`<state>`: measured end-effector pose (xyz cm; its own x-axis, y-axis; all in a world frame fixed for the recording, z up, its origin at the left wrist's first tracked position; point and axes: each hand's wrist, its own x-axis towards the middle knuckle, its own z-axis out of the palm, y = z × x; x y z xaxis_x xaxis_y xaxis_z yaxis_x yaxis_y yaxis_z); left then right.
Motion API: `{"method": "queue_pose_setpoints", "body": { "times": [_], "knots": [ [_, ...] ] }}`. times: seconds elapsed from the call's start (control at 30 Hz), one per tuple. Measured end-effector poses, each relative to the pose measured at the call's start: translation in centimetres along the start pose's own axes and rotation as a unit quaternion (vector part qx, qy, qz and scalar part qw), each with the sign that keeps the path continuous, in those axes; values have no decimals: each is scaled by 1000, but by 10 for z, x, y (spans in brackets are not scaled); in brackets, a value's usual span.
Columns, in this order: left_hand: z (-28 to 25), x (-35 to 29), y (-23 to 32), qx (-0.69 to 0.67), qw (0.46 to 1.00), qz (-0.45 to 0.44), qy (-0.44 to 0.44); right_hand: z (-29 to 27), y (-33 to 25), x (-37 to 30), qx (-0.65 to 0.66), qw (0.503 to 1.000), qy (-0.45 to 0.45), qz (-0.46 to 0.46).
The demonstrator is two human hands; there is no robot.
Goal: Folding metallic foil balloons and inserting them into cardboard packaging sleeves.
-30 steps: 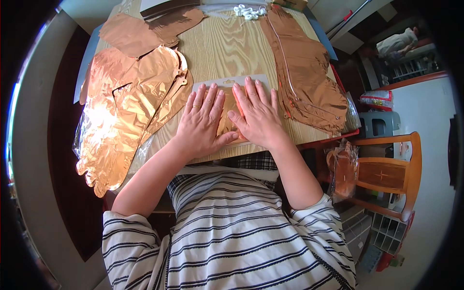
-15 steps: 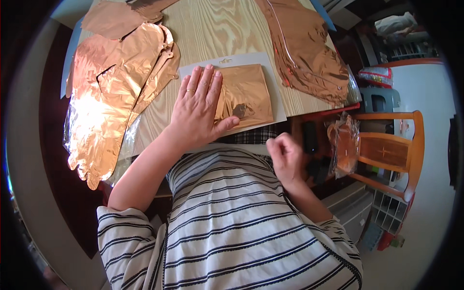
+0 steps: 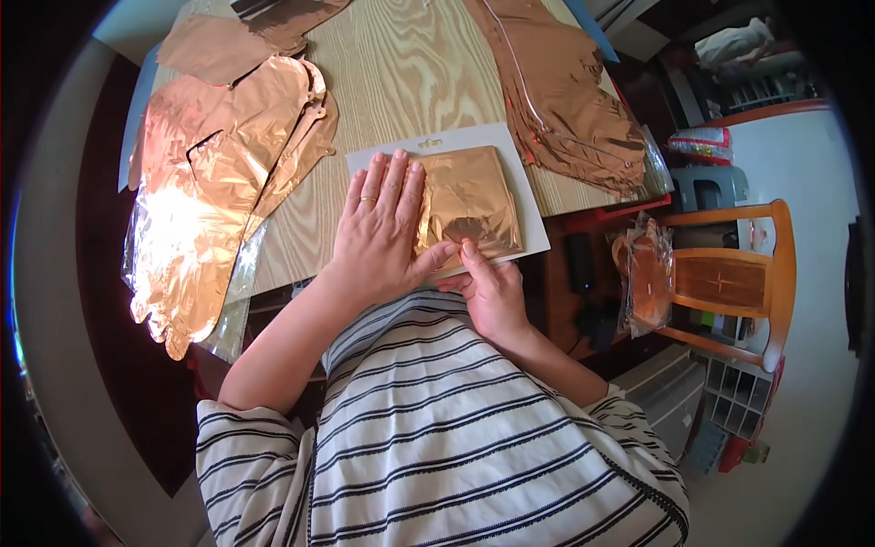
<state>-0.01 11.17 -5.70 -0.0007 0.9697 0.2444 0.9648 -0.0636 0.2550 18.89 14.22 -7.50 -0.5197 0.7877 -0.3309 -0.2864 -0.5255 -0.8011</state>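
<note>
A folded rose-gold foil balloon (image 3: 474, 187) lies on a white backing card (image 3: 536, 219) with a hang hole at its far edge. My left hand (image 3: 378, 228) rests flat on the left part of the foil and card, its fingers stretched and a ring on one. At the near edge my right hand (image 3: 495, 296) pinches the card, thumb on top and fingers underneath. Its thumb tip nearly meets my left thumb. Whether the foil is also in that pinch, I cannot tell. The card's near right part juts past the table's front edge.
Flat rose-gold foil balloons (image 3: 219, 137) are piled at the left of the wood-grain table (image 3: 392, 82), over clear plastic. Another foil stack (image 3: 556, 100) lies at the far right. Right of the table, a wooden chair (image 3: 720, 283) carries a clear bag (image 3: 650, 278) of foil.
My right hand has come in from the right and taken hold of the card's near edge. The card and my left hand appear slightly lower and farther right in view.
</note>
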Motion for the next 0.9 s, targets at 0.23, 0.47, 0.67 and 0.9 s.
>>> {"method": "queue_pose_setpoints", "body": {
  "times": [0.23,0.47,0.67,0.9],
  "knots": [
    [0,-2,0,2,1000,4,-3,4,-2,-3,2,1000,0,-4],
    [-2,-1,-2,-8,1000,3,-5,1,3,0,-70,996,59,0],
    [-9,-4,1,-42,999,-10,-4,16,-17,-4,-130,991,36,-12],
    [-13,3,5,-27,999,-38,-15,5,-15,5,-125,991,41,10]
  ]
}}
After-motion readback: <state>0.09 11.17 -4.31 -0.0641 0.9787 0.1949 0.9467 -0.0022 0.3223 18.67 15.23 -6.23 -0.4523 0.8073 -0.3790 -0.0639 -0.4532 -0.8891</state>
